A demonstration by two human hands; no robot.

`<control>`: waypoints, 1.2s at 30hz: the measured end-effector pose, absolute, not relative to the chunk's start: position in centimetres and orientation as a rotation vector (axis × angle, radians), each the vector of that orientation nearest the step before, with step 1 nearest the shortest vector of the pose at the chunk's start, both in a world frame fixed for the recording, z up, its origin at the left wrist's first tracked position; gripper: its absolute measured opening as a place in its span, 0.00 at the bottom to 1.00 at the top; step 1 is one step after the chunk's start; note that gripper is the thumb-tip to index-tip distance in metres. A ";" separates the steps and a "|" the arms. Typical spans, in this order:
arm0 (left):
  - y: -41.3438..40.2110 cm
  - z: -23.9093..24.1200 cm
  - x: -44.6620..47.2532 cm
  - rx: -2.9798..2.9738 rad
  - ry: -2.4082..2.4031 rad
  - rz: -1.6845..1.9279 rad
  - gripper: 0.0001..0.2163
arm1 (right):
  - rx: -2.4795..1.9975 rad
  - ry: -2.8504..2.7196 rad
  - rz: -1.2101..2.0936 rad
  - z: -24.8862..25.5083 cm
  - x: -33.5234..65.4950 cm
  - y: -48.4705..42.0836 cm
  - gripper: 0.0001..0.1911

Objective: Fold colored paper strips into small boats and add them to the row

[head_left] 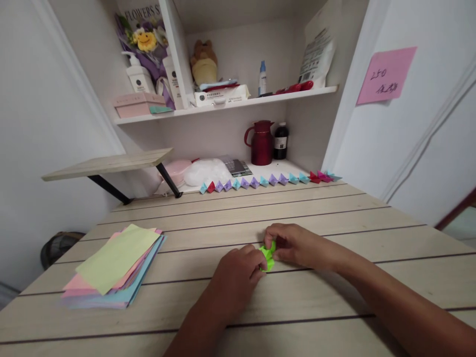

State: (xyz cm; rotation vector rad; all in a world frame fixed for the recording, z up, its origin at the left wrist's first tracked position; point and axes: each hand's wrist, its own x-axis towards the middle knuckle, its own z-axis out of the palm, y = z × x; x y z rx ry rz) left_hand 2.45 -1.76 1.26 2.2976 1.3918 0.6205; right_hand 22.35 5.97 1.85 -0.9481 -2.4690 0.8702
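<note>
A small folded piece of bright green paper (268,258) lies on the wooden table between my hands. My left hand (241,267) grips its left side, fingers curled over the edge. On its upper right side, my right hand (286,243) pinches the paper between thumb and fingers. Parts of the paper are hidden behind my fingers, so its full folded shape does not show. Along the table's back edge runs a row of small folded paper boats (255,183) in blue, purple, red and pink.
A stack of coloured paper sheets (119,258) lies at the left, pale yellow on top. Behind it stands a small raised wooden shelf (107,164) on black legs. A dark red jug (262,144) and a dark bottle (280,141) stand in the cabinet beyond the table (178,317).
</note>
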 end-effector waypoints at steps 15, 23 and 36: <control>-1.5 1.2 1.9 2.350 1.414 0.580 0.08 | -0.710 -2.590 0.964 3.0 22.0 4.9 0.20; -1.7 1.2 2.2 2.329 1.529 0.542 0.06 | -0.857 -2.581 0.895 2.8 22.4 5.4 0.16; -1.7 1.5 2.4 2.299 1.513 0.551 0.06 | -0.800 -2.623 0.858 2.6 22.2 5.4 0.11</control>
